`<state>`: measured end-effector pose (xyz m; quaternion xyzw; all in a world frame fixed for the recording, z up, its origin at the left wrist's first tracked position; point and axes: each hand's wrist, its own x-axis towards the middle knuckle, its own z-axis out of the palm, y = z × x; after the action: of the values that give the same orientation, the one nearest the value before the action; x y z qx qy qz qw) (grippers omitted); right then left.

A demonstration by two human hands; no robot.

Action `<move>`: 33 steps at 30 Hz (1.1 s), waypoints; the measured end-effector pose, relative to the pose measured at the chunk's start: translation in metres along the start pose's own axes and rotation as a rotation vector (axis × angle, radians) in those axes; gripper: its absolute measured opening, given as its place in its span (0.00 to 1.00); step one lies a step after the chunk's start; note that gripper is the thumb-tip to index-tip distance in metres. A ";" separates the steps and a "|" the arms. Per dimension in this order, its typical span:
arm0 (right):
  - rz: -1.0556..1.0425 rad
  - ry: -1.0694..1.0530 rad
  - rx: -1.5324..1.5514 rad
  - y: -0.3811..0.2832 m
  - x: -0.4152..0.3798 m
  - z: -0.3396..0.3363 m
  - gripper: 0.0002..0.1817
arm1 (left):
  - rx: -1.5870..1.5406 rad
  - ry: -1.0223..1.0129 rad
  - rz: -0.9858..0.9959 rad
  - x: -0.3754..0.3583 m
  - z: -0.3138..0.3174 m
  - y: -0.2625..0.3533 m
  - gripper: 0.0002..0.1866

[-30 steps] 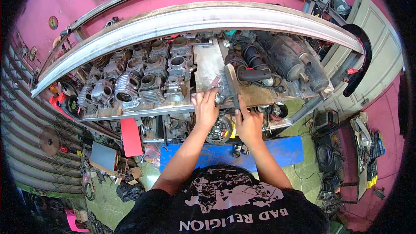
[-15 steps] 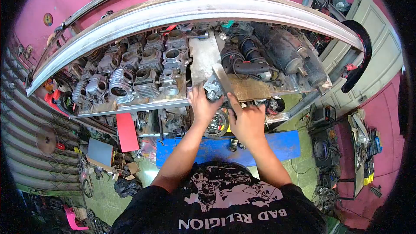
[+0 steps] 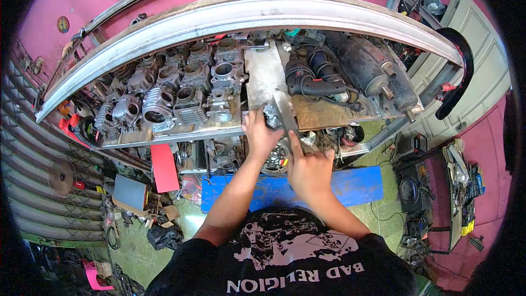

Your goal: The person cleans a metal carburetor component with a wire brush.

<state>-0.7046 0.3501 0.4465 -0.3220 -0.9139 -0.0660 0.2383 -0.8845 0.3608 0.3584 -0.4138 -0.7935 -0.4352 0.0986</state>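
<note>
Head view showed the left hand (image 3: 259,134) closed around a small grey engine part (image 3: 272,115) at the front edge of the steel shelf (image 3: 181,134), pressing it down there. Just to the right of that part, the right hand (image 3: 308,165) gripped the near end of a long flat file (image 3: 285,113), forefinger laid along its blade, the far end of the blade lying against the part and reaching back over the bare metal plate (image 3: 262,74). To file well, the part would need to sit hard against the shelf edge so it could not rock, and the blade would need to stay flat on the face being dressed, with even pressure and straight, full strokes; tilting would probably round an edge. Left of the part stood rows of finned cylinder blocks (image 3: 178,98); behind and right of it lay a black power tool (image 3: 312,79) with coiled cord, near enough to snag a long stroke.
</note>
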 end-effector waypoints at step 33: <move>0.003 -0.151 1.148 0.076 -0.028 -0.003 0.27 | -1.580 -0.254 -0.531 -0.038 -0.035 -0.033 0.22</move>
<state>-0.6372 0.3934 0.4333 -0.1462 -0.8172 0.4641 0.3089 -0.8918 0.3035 0.3397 -0.2067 -0.3315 -0.8213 -0.4157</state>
